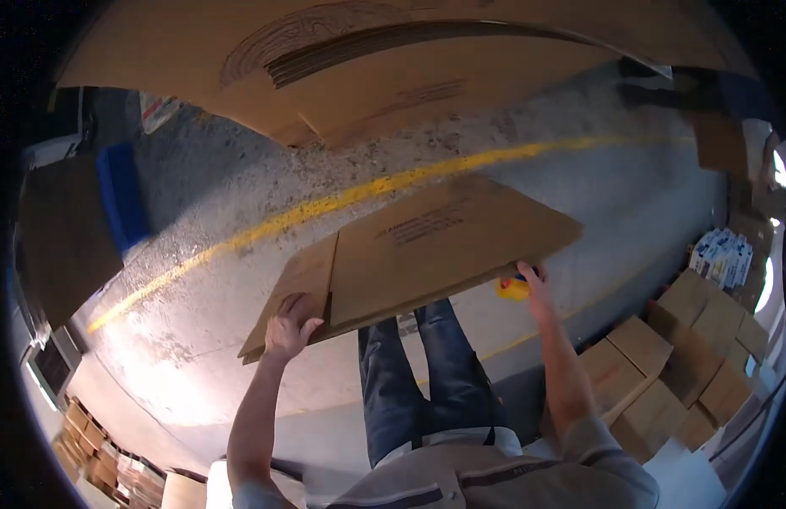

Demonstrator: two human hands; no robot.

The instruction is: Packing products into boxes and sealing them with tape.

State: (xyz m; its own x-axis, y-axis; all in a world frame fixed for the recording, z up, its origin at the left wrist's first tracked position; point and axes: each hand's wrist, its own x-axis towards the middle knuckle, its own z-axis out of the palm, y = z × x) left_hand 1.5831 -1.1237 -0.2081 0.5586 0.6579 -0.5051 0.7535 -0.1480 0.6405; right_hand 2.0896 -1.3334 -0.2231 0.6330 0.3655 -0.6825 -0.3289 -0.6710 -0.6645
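Note:
A flattened cardboard box (418, 242) is held out in front of my body, tilted, with a folded flap seam toward its left end. My left hand (293, 327) grips its near left edge, fingers over the top face and thumb spread toward the seam. At the near right edge is my right hand (534, 282), its fingers closed by the cardboard. A small yellow object (513, 289) with a dark blue part sits in or against the right hand's fingers; its kind is not clear, and the cardboard partly hides it.
Large flat cardboard sheets (393, 81) lie stacked across the far side. A yellow line (367, 188) crosses the concrete floor. Several closed cartons (618, 365) stand at right, near a pile of white-and-blue packages (721, 258). A blue panel (121, 195) and brown board are at left.

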